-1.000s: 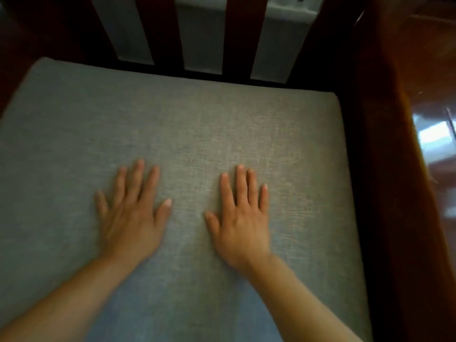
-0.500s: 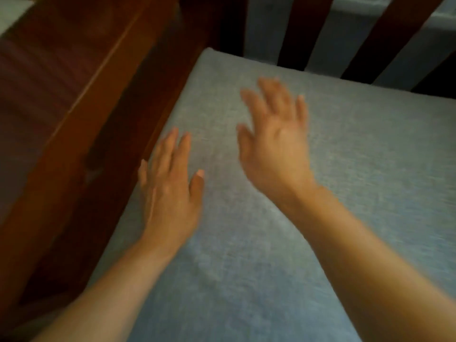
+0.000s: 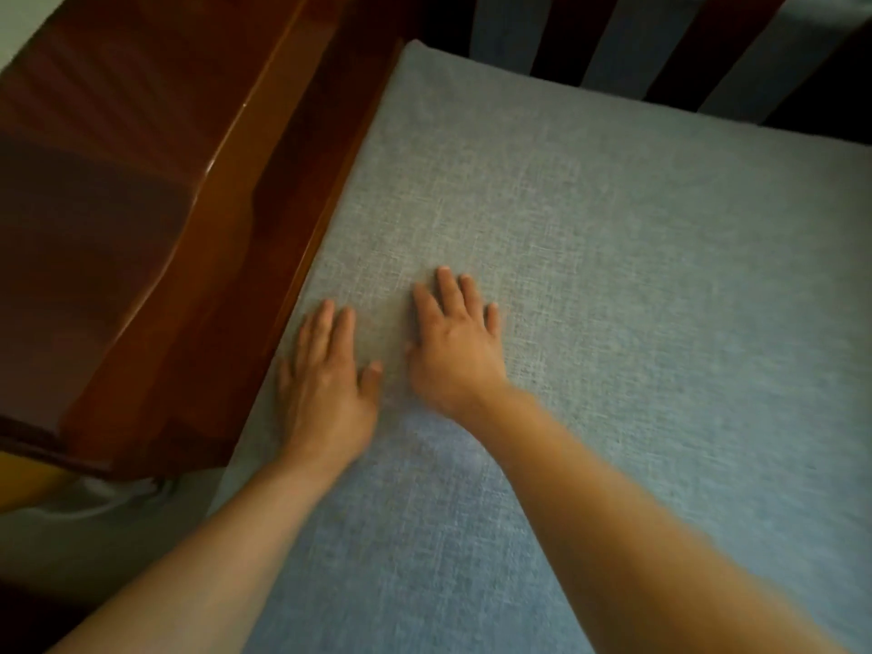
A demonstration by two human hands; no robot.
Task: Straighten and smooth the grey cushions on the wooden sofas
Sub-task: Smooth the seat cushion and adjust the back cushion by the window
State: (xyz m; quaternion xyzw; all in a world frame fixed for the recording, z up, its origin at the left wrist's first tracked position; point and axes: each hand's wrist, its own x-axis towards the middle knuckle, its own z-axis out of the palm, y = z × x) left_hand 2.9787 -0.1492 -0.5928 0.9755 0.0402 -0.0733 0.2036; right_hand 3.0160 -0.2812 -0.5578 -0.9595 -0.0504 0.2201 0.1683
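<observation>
The grey cushion (image 3: 637,323) fills the frame from 12 round to 6 o'clock, its woven top lying flat. At 9 to 11 o'clock runs the wooden armrest (image 3: 155,219), its inner face tight against the cushion's left edge. Dark back slats (image 3: 561,35) stand at 12 to 1 o'clock behind the far edge. The right hand (image 3: 455,344) lies palm-down near centre, fingers straight and slightly spread, pressing the fabric. The left hand (image 3: 325,384) lies flat at its 8 o'clock, just beside it, fingers straight, little-finger side along the cushion's left edge. Bare cushion stretches wide toward 3 o'clock
</observation>
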